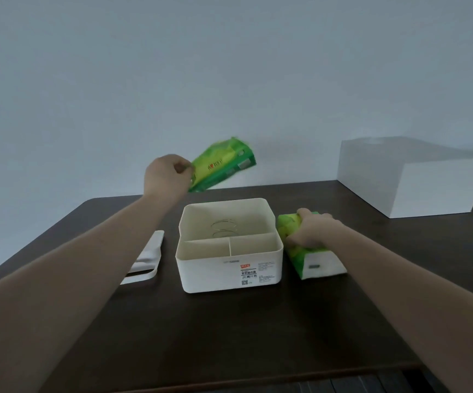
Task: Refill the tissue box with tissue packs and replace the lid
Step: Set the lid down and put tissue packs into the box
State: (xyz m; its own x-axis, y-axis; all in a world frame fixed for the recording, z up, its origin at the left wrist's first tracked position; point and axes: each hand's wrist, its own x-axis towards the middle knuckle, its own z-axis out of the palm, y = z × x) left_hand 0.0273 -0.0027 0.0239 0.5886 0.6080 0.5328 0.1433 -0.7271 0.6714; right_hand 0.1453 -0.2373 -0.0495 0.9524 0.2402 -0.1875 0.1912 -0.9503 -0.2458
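Observation:
The white tissue box (229, 268) stands uncovered in the middle of the dark table, with a metal spring visible in its back compartment and two small front compartments. My left hand (167, 177) holds a green tissue pack (222, 163) by its end, tilted in the air behind the box. My right hand (313, 229) grips a second green and white tissue pack (311, 259) that lies on the table against the box's right side. The white lid (147, 259) lies flat on the table left of the box.
A large white box (411, 180) sits at the table's back right corner. The dark table (229, 336) has its front edge near the bottom of the view. A plain pale wall stands behind the table.

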